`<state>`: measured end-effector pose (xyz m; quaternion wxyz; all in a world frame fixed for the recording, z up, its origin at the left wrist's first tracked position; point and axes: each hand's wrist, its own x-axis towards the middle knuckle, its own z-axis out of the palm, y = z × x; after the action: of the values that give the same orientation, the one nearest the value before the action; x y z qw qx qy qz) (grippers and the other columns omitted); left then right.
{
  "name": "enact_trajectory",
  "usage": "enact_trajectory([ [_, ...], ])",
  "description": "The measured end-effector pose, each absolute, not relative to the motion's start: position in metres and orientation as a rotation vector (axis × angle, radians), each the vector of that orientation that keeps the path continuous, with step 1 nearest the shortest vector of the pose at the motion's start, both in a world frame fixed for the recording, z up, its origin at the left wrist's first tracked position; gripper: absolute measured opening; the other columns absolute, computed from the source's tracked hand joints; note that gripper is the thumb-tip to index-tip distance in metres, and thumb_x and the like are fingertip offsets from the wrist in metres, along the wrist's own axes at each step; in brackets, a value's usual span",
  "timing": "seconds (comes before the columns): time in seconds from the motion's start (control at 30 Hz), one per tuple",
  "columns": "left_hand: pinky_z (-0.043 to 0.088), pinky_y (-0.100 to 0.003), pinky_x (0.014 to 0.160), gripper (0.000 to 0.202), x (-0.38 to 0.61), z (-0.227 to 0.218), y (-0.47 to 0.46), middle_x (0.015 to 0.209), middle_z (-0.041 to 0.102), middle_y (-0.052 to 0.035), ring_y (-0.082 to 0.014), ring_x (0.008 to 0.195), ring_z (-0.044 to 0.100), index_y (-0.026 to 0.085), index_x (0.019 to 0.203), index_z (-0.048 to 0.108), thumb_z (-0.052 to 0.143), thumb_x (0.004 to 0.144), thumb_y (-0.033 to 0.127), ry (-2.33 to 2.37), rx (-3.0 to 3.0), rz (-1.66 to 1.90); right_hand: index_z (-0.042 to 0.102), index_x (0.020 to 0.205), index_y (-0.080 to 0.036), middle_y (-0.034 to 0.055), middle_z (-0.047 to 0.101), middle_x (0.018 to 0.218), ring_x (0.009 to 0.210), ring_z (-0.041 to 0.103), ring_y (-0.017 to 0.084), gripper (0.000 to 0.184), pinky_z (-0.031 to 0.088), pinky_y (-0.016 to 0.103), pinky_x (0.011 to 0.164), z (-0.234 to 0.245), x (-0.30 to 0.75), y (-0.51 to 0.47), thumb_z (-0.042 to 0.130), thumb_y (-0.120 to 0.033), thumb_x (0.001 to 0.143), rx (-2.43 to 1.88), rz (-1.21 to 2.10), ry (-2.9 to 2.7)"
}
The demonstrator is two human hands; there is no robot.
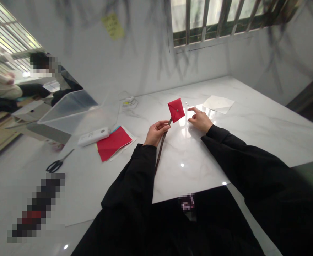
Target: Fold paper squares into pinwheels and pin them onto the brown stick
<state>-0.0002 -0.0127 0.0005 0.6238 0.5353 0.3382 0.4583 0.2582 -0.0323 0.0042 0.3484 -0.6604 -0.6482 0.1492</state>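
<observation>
My left hand (157, 133) is closed round a thin brown stick (160, 153), pinching it near its upper end. At the top of the stick is a pinwheel-like folded red paper square (176, 110), with a small pale dot at its middle. My right hand (201, 121) is just right of the red paper, apart from it. Its index finger is stretched out and the thumb is apart, with nothing visible between them. Small white bits (187, 104) lie on the table just beyond those fingertips.
White paper sheets (219, 104) lie at the back right of the marble-patterned table (265, 131). On the left are red paper (115, 143), a white oblong device (93, 137), black-handled scissors (55, 165) and a clear plastic bin (68, 110). Other people sit at the far left.
</observation>
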Motion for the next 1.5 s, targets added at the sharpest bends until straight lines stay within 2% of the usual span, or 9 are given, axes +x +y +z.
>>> enact_trajectory([
  [0.13, 0.047, -0.029, 0.074, 0.045, 0.000, -0.001, -0.012, 0.084, 0.075, -0.0048, -0.0149, 0.076, 0.064, 0.017, 0.097, 0.078, 0.096, 0.061, 0.038, 0.763, 1.256, 1.038, 0.046, 0.158, -0.013, -0.0024, 0.065, 0.066, 0.065, 0.058, 0.017, 0.077, 0.042, 0.027, 0.073, 0.006, 0.256, -0.033, 0.056, -0.015, 0.082, -1.580, 0.427, -1.667],
  [0.23, 0.048, -0.029, 0.074, 0.045, 0.000, -0.001, -0.013, 0.084, 0.075, -0.0049, -0.0144, 0.075, 0.064, 0.017, 0.098, 0.078, 0.096, 0.062, 0.038, 0.761, 1.262, 1.037, 0.078, 0.121, -0.016, 0.0003, 0.066, 0.066, 0.064, 0.055, 0.015, 0.043, 0.040, 0.027, 0.069, 0.007, 0.258, -0.032, 0.059, -0.018, 0.083, -1.630, 0.508, -1.850],
  [0.3, 0.047, -0.029, 0.073, 0.045, 0.000, 0.000, -0.013, 0.083, 0.075, -0.0048, -0.0133, 0.072, 0.062, 0.017, 0.098, 0.079, 0.096, 0.062, 0.038, 0.765, 1.260, 1.043, 0.084, 0.091, -0.018, 0.0025, 0.067, 0.068, 0.064, 0.054, 0.015, 0.024, 0.038, 0.027, 0.066, 0.008, 0.259, -0.032, 0.061, -0.021, 0.084, -1.698, 0.533, -1.953],
  [0.37, 0.046, -0.029, 0.071, 0.045, 0.001, 0.000, -0.013, 0.083, 0.074, -0.0045, -0.0127, 0.070, 0.060, 0.017, 0.097, 0.078, 0.096, 0.061, 0.038, 0.773, 1.250, 1.055, 0.084, 0.084, -0.018, 0.0035, 0.069, 0.072, 0.064, 0.053, 0.014, 0.022, 0.036, 0.028, 0.065, 0.007, 0.260, -0.031, 0.062, -0.022, 0.085, -1.728, 0.507, -1.991],
  [0.73, 0.045, -0.030, 0.072, 0.045, 0.000, 0.001, -0.013, 0.082, 0.074, -0.0041, -0.0129, 0.070, 0.060, 0.017, 0.096, 0.078, 0.096, 0.060, 0.038, 0.787, 1.230, 1.057, 0.082, 0.095, -0.019, 0.0044, 0.072, 0.078, 0.068, 0.056, 0.016, 0.021, 0.038, 0.028, 0.069, 0.003, 0.260, -0.029, 0.063, -0.021, 0.086, -1.743, 0.460, -1.972],
  [0.97, 0.047, -0.029, 0.075, 0.045, -0.001, -0.001, -0.011, 0.084, 0.075, -0.0052, -0.0142, 0.074, 0.064, 0.018, 0.098, 0.079, 0.097, 0.061, 0.037, 0.776, 1.246, 1.011, 0.051, 0.152, -0.012, 0.0012, 0.069, 0.071, 0.066, 0.058, 0.019, 0.070, 0.043, 0.030, 0.075, 0.015, 0.258, -0.036, 0.056, -0.014, 0.082, -1.660, 0.350, -1.660],
  [1.23, 0.045, -0.029, 0.072, 0.047, -0.003, 0.003, -0.012, 0.083, 0.075, -0.0056, -0.0133, 0.072, 0.061, 0.016, 0.096, 0.078, 0.098, 0.058, 0.036, 0.760, 1.178, 1.038, 0.082, 0.098, -0.022, 0.0042, 0.072, 0.077, 0.069, 0.058, 0.017, 0.026, 0.040, 0.028, 0.070, 0.007, 0.272, -0.032, 0.061, -0.018, 0.084, -1.836, 0.442, -1.918],
  [1.37, 0.045, -0.028, 0.072, 0.048, -0.002, 0.005, -0.013, 0.082, 0.075, -0.0051, -0.0122, 0.072, 0.061, 0.016, 0.095, 0.078, 0.098, 0.057, 0.036, 0.763, 1.168, 1.035, 0.081, 0.103, -0.021, 0.0040, 0.072, 0.079, 0.070, 0.059, 0.017, 0.028, 0.039, 0.028, 0.070, 0.003, 0.271, -0.031, 0.061, -0.019, 0.084, -1.826, 0.406, -1.922],
  [1.5, 0.044, -0.027, 0.072, 0.048, -0.001, 0.005, -0.013, 0.083, 0.075, -0.0045, -0.0115, 0.071, 0.060, 0.016, 0.095, 0.077, 0.097, 0.057, 0.037, 0.768, 1.191, 1.033, 0.063, 0.144, -0.013, 0.0021, 0.071, 0.075, 0.069, 0.058, 0.017, 0.062, 0.041, 0.028, 0.072, 0.005, 0.265, -0.031, 0.059, -0.019, 0.083, -1.746, 0.447, -1.747],
])
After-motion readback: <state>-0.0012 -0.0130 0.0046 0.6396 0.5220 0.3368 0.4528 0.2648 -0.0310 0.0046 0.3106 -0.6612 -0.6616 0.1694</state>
